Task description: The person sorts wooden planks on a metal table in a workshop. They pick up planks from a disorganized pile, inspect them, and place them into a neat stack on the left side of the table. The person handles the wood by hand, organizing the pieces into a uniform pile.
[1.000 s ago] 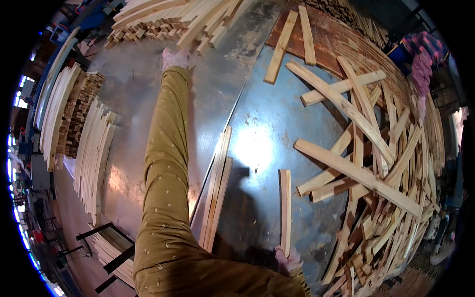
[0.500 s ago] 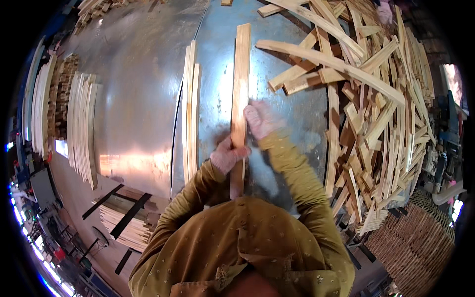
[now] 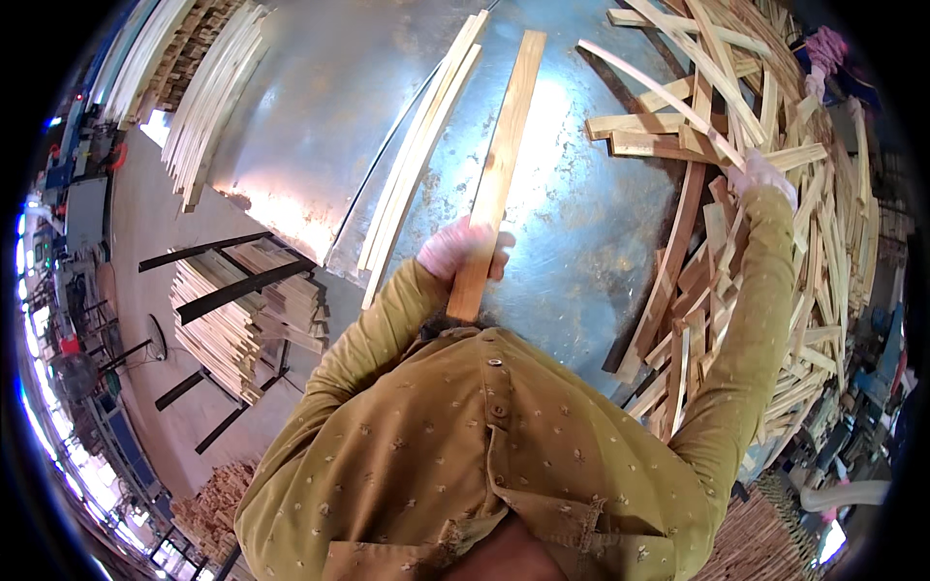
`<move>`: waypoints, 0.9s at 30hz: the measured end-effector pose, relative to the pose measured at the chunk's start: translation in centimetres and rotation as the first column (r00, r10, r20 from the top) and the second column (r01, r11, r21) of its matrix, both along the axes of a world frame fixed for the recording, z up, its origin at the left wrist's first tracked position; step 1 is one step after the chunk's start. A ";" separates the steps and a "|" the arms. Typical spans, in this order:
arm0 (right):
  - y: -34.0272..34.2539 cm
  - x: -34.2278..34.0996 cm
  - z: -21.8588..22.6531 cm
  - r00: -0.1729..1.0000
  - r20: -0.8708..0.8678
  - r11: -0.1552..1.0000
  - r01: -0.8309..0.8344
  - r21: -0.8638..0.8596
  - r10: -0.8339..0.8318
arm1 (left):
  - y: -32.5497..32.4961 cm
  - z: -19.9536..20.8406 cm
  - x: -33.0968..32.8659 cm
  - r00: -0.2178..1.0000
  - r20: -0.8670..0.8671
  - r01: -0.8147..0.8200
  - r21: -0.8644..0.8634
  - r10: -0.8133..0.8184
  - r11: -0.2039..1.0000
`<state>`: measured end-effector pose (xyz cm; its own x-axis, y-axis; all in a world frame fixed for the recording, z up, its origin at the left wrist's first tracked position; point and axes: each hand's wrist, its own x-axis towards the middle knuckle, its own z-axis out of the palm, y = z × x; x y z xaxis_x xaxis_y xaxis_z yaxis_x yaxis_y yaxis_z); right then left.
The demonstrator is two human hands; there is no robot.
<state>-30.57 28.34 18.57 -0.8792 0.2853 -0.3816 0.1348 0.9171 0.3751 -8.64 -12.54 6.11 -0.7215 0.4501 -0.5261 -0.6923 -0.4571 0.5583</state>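
A flat wooden slat [image 3: 504, 155] lies lengthwise before me, its near end close to my body. My left hand [image 3: 457, 250] is closed around its lower part, thumb and fingers on either side. My right arm reaches far to the right, where my right hand [image 3: 763, 181] is closed on the near end of a long, slightly curved slat [image 3: 668, 100]. That slat slopes away to the upper left, over the edge of a loose pile of slats [image 3: 717, 228]. To the left of the held slat, a few pale slats [image 3: 426, 145] lie side by side.
A shiny metal tabletop [image 3: 591, 252] carries the wood. Stacked pale strips [image 3: 215, 102] stand at the left edge. A black metal frame [image 3: 232, 290] with more slats is below left. Another person's pink-gloved hand [image 3: 823, 53] shows at the upper right.
My right hand has left the middle slat, moved right to the pile and taken hold of the curved slat. My left hand keeps the middle slat. The view has turned.
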 end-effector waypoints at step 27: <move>-28.0 20.7 -10.6 0.913 -0.041 0.353 0.115 -0.929 -0.405 | -2.3 1.6 5.7 0.908 -0.378 -0.131 -0.663 -0.179 0.737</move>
